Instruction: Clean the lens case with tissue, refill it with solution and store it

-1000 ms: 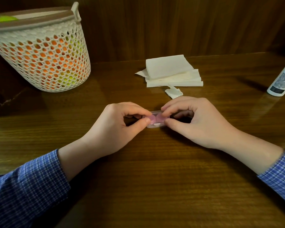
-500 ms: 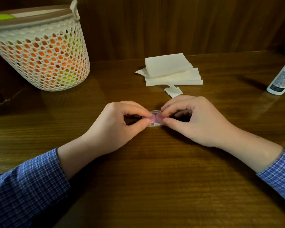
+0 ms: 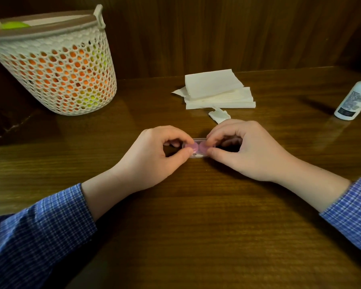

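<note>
A small clear lens case (image 3: pixel 197 148) with two pink round wells lies on the wooden table (image 3: pixel 196 226) at mid-frame. My left hand (image 3: pixel 154 157) pinches its left end between thumb and forefinger. My right hand (image 3: pixel 244 151) pinches its right end the same way. Most of the case is hidden by my fingers. A stack of white tissues (image 3: pixel 216 89) lies behind the hands, with a crumpled scrap of tissue (image 3: pixel 219 115) just in front of it. The white solution bottle (image 3: pixel 355 99) stands at the far right edge.
A white perforated basket (image 3: pixel 58 67) with a brown rim and orange and yellow things inside stands at the back left. A dark wooden wall closes the table's far side. Bare table spreads in front of my arms.
Both hands have stayed on the case with only small finger shifts. The view has tilted slightly.
</note>
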`<state>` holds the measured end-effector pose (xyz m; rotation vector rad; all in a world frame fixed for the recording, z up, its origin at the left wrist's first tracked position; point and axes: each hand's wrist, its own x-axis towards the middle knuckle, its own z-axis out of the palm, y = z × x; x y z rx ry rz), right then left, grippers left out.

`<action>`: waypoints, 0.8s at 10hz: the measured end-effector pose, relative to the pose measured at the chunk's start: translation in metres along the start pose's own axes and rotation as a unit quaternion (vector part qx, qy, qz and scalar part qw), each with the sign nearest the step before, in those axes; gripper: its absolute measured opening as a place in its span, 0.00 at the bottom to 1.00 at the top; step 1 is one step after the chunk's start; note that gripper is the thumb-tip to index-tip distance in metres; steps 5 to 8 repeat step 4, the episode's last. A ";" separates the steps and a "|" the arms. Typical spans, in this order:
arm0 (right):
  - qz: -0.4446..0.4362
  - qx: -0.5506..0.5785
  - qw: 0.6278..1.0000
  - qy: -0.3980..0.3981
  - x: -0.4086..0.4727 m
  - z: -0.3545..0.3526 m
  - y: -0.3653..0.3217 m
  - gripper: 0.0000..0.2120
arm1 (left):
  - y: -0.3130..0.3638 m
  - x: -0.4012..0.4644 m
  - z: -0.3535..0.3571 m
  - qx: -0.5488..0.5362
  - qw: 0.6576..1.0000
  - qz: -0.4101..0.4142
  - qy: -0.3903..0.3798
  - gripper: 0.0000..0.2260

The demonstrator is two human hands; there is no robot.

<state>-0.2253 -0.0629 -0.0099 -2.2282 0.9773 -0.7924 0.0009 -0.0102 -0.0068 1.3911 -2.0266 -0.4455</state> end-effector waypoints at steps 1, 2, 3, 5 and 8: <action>0.014 0.018 1.000 0.021 0.000 -0.002 -0.002 0.02 | 0.000 0.001 -0.001 -0.031 0.999 -0.038 0.002 0.10; 0.034 0.034 0.997 0.053 -0.003 -0.006 0.000 0.04 | 0.002 -0.004 -0.003 -0.060 0.994 -0.080 0.047 0.08; 0.055 0.047 0.991 0.116 -0.006 -0.014 0.002 0.06 | 0.009 -0.008 -0.007 -0.048 0.990 -0.108 0.081 0.07; 0.073 0.059 0.982 0.163 -0.020 -0.016 0.000 0.06 | 0.026 -0.024 -0.001 -0.019 0.990 -0.109 0.088 0.06; 0.073 0.059 0.982 0.163 -0.020 -0.016 0.000 0.06 | 0.026 -0.024 -0.001 -0.019 0.990 -0.109 0.088 0.06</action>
